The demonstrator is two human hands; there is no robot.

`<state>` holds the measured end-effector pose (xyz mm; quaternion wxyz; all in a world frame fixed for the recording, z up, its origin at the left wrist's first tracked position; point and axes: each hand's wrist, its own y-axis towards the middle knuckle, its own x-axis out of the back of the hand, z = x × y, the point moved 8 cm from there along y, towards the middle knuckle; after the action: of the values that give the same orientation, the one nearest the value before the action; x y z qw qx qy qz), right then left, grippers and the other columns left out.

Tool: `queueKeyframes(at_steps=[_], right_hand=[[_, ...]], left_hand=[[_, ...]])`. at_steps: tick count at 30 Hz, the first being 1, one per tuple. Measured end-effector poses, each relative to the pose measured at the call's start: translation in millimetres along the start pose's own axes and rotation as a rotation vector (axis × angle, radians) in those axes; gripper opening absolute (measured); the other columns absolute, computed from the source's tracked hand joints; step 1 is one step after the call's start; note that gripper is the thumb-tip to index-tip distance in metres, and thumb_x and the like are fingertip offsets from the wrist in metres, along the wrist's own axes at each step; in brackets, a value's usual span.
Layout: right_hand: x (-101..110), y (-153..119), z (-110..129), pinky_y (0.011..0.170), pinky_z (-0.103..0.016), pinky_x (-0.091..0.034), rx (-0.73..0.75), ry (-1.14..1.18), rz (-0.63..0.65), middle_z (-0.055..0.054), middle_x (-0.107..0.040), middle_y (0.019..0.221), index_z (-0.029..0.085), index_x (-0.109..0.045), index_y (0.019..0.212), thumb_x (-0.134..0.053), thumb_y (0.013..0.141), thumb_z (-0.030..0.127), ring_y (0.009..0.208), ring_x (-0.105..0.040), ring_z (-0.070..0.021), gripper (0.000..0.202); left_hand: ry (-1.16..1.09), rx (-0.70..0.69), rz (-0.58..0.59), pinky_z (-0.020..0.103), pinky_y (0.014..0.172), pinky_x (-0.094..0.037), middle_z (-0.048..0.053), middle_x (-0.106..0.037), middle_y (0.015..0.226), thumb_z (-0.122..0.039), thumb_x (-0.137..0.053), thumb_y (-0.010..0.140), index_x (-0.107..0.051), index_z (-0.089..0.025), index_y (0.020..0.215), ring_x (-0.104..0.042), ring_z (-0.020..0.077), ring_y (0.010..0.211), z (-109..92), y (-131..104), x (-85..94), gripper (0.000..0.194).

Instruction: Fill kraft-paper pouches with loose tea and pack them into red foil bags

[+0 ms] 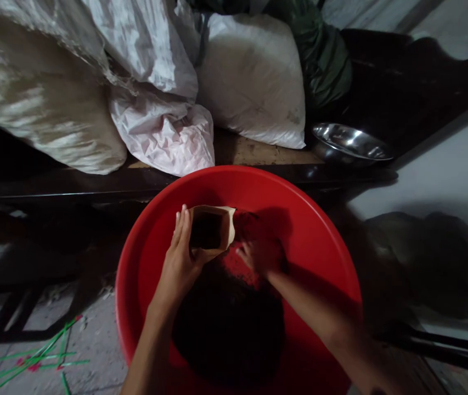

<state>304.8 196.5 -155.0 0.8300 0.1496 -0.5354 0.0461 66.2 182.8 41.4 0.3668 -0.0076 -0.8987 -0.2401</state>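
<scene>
My left hand [182, 260] is closed round the left side of a brown paper bag [229, 227], its thumb at the near side and its fingers along the far left edge. The bag's mouth faces up and its inside looks dark. To the right of the bag, my right hand [256, 258] is low in a large red plastic tub [237, 174], blurred by motion. Whether it grips anything is not clear. A heap of dark, loose, soil-like material [229, 323] covers much of the tub's bottom, with bits of it scattered near my right hand.
Behind the tub, a dark wooden bench [266, 154] bears white woven sacks [254, 77], a pinkish plastic bag [168, 131] and a shiny metal bowl [353, 144]. Thin green sticks [44, 351] with pink ends lie on the floor at the left. A pale wall [443, 170] stands right.
</scene>
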Motion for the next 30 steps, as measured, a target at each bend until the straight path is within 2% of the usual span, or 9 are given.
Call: queueKeyframes(at_steps=[2, 4, 8, 13, 16, 20, 23, 26, 30], right_hand=[[-8, -6, 25, 0.118, -0.045, -0.045, 0.104, 0.078, 0.085, -0.011, -0.061, 0.15, 0.024, -0.056, 0.151, -0.052, 0.099, 0.044, 0.139, -0.057, -0.031, 0.056], [-10, 1, 27, 0.113, -0.038, -0.051, 0.095, 0.082, 0.114, -0.009, -0.065, 0.146, 0.024, -0.058, 0.148, -0.052, 0.099, 0.043, 0.133, -0.062, -0.0271, 0.053], [-5, 59, -20, 0.123, -0.048, -0.041, -0.015, 0.045, 0.088, -0.02, -0.05, 0.158, 0.008, -0.054, 0.148, -0.04, 0.104, 0.031, 0.147, -0.048, -0.0302, 0.052], [-9, 127, -62, 0.131, -0.057, -0.022, -0.037, 0.066, 0.096, -0.021, -0.042, 0.164, 0.004, -0.049, 0.15, -0.043, 0.104, 0.027, 0.16, -0.027, -0.0309, 0.052], [-10, 118, -43, 0.13, -0.059, -0.023, 0.031, 0.107, 0.139, -0.02, -0.043, 0.163, 0.007, -0.051, 0.151, -0.053, 0.102, 0.029, 0.157, -0.034, -0.0341, 0.053], [0, 71, -2, 0.132, -0.057, -0.021, 0.233, 0.157, 0.202, -0.014, -0.043, 0.164, 0.019, -0.053, 0.152, -0.06, 0.1, 0.035, 0.155, -0.038, -0.0337, 0.055], [0, 51, 9, 0.132, -0.05, -0.024, 0.333, 0.252, 0.276, -0.01, -0.043, 0.165, 0.019, -0.053, 0.152, -0.066, 0.095, 0.037, 0.156, -0.038, -0.0297, 0.061], [-11, 65, -6, 0.133, -0.047, -0.026, 0.298, 0.295, 0.304, -0.014, -0.037, 0.167, 0.011, -0.05, 0.152, -0.062, 0.096, 0.034, 0.158, -0.032, -0.0284, 0.062], [-21, 100, -27, 0.133, -0.062, -0.009, 0.112, 0.31, 0.185, -0.024, -0.031, 0.167, 0.001, -0.05, 0.15, -0.052, 0.102, 0.031, 0.161, -0.019, -0.0366, 0.056]], left_hand=[[-0.001, 0.013, 0.014, 0.055, 0.121, -0.043, 0.01, -0.022, 0.174, -0.019, -0.066, 0.089, -0.004, -0.033, 0.169, -0.023, 0.0337, 0.159, 2, 3, 2.4, 0.103], [0.006, 0.033, 0.015, 0.053, 0.12, -0.045, 0.009, -0.025, 0.173, -0.021, -0.067, 0.089, -0.008, -0.033, 0.169, -0.028, 0.0337, 0.158, 4, 6, 5.0, 0.101], [0.037, 0.111, 0.013, 0.049, 0.118, -0.049, 0.008, -0.029, 0.171, -0.026, -0.072, 0.086, -0.011, -0.033, 0.169, -0.039, 0.0342, 0.153, 6, 5, 7.2, 0.104], [0.088, 0.231, -0.001, 0.049, 0.106, -0.06, 0.008, -0.038, 0.168, -0.032, -0.077, 0.084, -0.011, -0.034, 0.169, -0.05, 0.0382, 0.145, 14, 2, 12.7, 0.108], [0.131, 0.277, -0.056, 0.048, 0.106, -0.06, 0.007, -0.044, 0.164, -0.027, -0.074, 0.086, -0.015, -0.035, 0.169, -0.056, 0.0363, 0.141, 21, 0, 23.0, 0.102], [0.123, 0.259, -0.026, 0.041, 0.112, -0.056, 0.002, -0.048, 0.162, -0.016, -0.065, 0.088, -0.02, -0.036, 0.168, -0.061, 0.0286, 0.136, 21, 2, 25.4, 0.094], [0.175, 0.275, -0.02, 0.044, 0.113, -0.056, -0.001, -0.045, 0.164, -0.012, -0.06, 0.089, -0.02, -0.037, 0.167, -0.058, 0.0295, 0.139, 17, 5, 23.7, 0.092], [0.205, 0.28, -0.03, 0.052, 0.117, -0.052, 0.0, -0.041, 0.166, -0.009, -0.055, 0.089, -0.019, -0.036, 0.168, -0.053, 0.0325, 0.144, 12, 7, 19.8, 0.091], [0.162, 0.223, -0.031, 0.052, 0.121, -0.048, 0.002, -0.041, 0.166, -0.006, -0.052, 0.088, -0.017, -0.033, 0.168, -0.05, 0.0322, 0.147, 7, 9, 16.9, 0.092]])
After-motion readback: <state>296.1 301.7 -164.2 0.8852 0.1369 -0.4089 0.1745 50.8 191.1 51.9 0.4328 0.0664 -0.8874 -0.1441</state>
